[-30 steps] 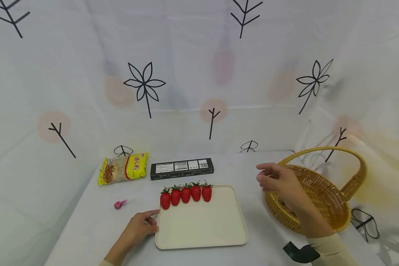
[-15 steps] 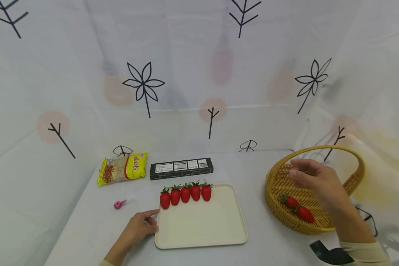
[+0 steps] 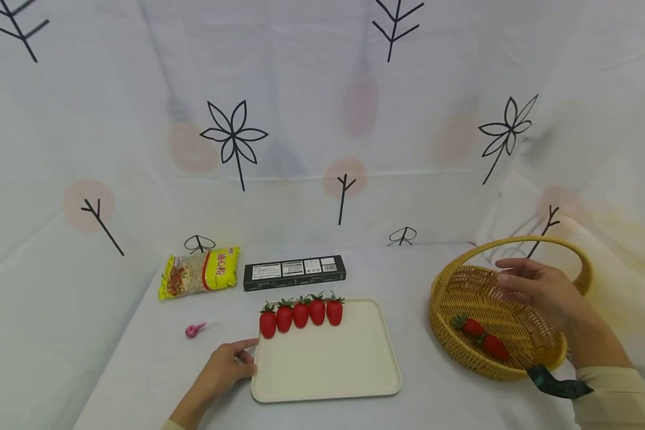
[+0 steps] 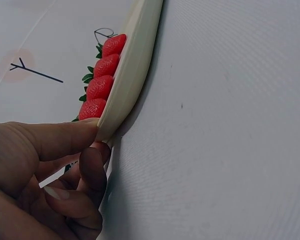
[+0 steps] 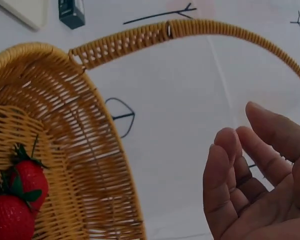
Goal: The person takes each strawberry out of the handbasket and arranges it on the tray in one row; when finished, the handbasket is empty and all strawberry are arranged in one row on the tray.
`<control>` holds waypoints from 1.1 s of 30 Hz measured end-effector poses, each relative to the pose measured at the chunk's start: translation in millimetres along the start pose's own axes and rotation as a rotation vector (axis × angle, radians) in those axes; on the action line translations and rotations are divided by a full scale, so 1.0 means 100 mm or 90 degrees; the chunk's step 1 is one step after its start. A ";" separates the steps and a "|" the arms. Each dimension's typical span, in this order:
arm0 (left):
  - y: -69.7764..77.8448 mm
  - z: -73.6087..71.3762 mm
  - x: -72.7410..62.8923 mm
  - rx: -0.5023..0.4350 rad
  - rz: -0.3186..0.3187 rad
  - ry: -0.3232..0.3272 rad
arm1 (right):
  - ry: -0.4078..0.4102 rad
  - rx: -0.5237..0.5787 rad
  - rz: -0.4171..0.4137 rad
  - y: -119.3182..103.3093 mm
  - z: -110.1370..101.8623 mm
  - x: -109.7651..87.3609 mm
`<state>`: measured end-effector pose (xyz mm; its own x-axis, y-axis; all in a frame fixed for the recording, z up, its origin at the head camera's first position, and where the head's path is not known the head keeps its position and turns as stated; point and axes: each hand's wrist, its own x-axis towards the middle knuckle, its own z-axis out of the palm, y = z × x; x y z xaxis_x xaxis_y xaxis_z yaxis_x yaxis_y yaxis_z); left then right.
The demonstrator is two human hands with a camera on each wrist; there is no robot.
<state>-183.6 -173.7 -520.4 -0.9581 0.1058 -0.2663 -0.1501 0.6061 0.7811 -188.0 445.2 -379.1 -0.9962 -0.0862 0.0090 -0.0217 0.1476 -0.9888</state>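
Observation:
My left hand [image 3: 223, 370] grips the left edge of a cream tray [image 3: 328, 373]. The left wrist view shows the thumb at the tray's rim and the other fingers curled below it. Several red strawberries [image 3: 301, 313] with green leaves lie in a row along the tray's far left side. Over the right part of a wicker basket [image 3: 462, 359] hovers my right hand [image 3: 543, 292], its fingers loosely bent and holding nothing. Inside the basket lie two strawberries, one nearer [image 3: 495, 347] and one farther [image 3: 470, 327], close together in the right wrist view too.
Behind the tray lies a long black box [image 3: 294, 273], with a yellow food packet [image 3: 200, 273] to its left. A small pink wrapped lollipop [image 3: 193, 329] is on the white cloth left of the tray. The basket's tall arched handle [image 3: 516, 240] rises beside my right hand.
My right hand has moved rightward from the basket's left side to its right side, bringing the two strawberries inside into view. The left hand and tray have stayed put.

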 end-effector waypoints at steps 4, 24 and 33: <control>0.00 -0.01 0.00 -0.005 0.009 0.007 | -0.044 -0.051 0.028 0.13 -0.13 0.12; 0.02 -0.01 0.01 0.018 -0.003 0.006 | -0.257 -0.081 0.109 0.85 -0.47 0.49; -0.01 0.00 0.01 0.017 0.003 0.006 | -0.299 -0.115 0.179 1.05 -0.40 0.52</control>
<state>-184.2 -174.2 -521.5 -0.9611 0.1013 -0.2569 -0.1389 0.6269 0.7666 -245.2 495.9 -476.7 -0.8227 -0.4408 -0.3589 0.1838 0.3912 -0.9018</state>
